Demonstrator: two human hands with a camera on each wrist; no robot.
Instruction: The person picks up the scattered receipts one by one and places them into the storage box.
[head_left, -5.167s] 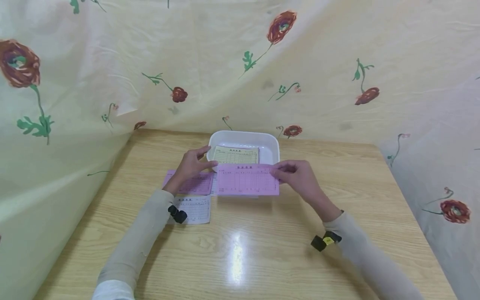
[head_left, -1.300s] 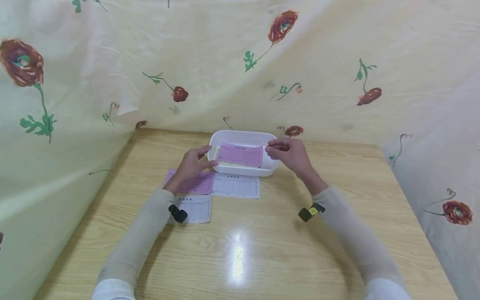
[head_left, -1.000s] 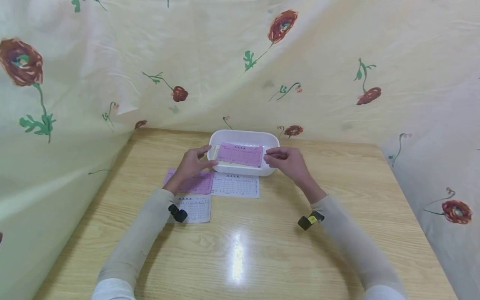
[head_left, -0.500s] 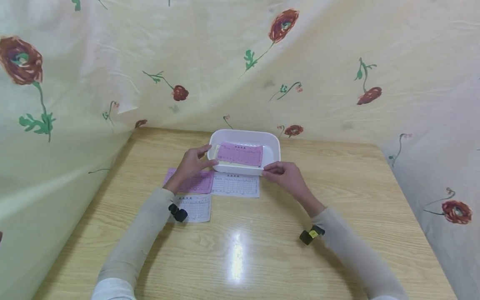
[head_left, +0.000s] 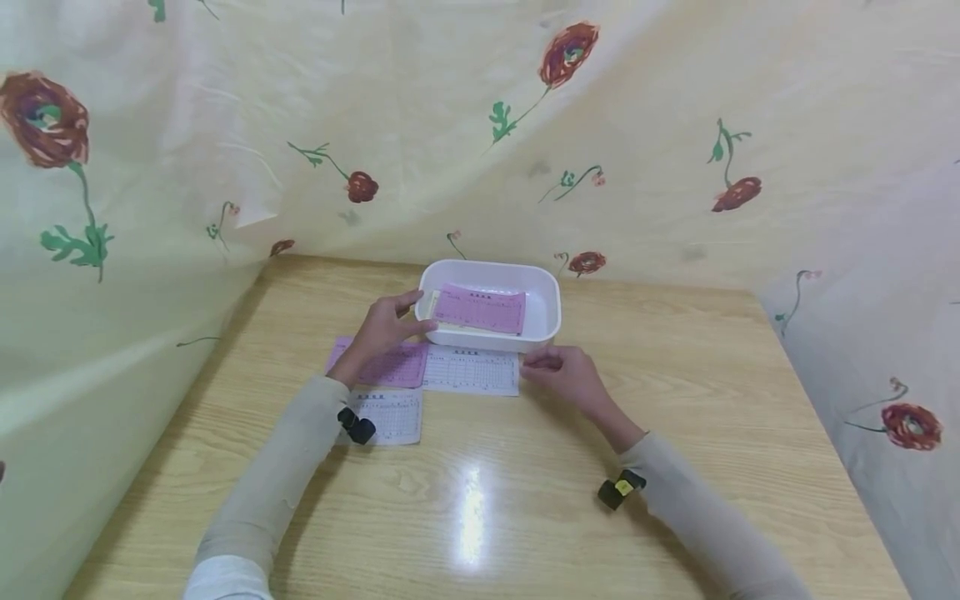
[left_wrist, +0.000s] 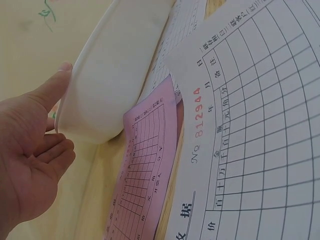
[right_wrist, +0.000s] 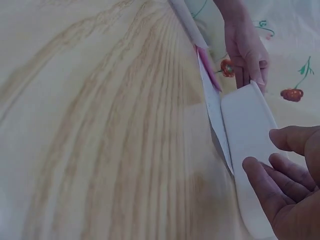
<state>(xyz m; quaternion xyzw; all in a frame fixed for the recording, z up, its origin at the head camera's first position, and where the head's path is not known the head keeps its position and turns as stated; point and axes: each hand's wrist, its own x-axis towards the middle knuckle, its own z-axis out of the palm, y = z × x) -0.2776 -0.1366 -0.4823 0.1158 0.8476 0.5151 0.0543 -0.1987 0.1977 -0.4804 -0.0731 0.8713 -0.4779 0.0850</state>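
Note:
My left hand (head_left: 382,333) holds the left end of a white plastic tub (head_left: 543,321), thumb and fingers at its rim. Inside the tub a pink receipt slip (head_left: 480,308) lies over pale yellow ones (head_left: 432,307). My right hand (head_left: 566,375) is just off the tub's front right corner, beside the right edge of a white receipt slip (head_left: 472,373). In the right wrist view its thumb and fingers (right_wrist: 265,190) are apart with nothing between them. Another pink slip (head_left: 393,367) lies under my left wrist, partly hidden, above a second white slip (head_left: 390,417).
The wooden table (head_left: 465,500) runs up to a flowered cloth (head_left: 450,125) hanging behind and at both sides. The tub stands near the table's back edge. Black straps with small cameras (head_left: 356,425) sit on both wrists.
The pink slip pinched in my right hand earlier now lies in the tub, released. My right hand has since come back toward me, down to the white slip's right edge. The left hand stays put.

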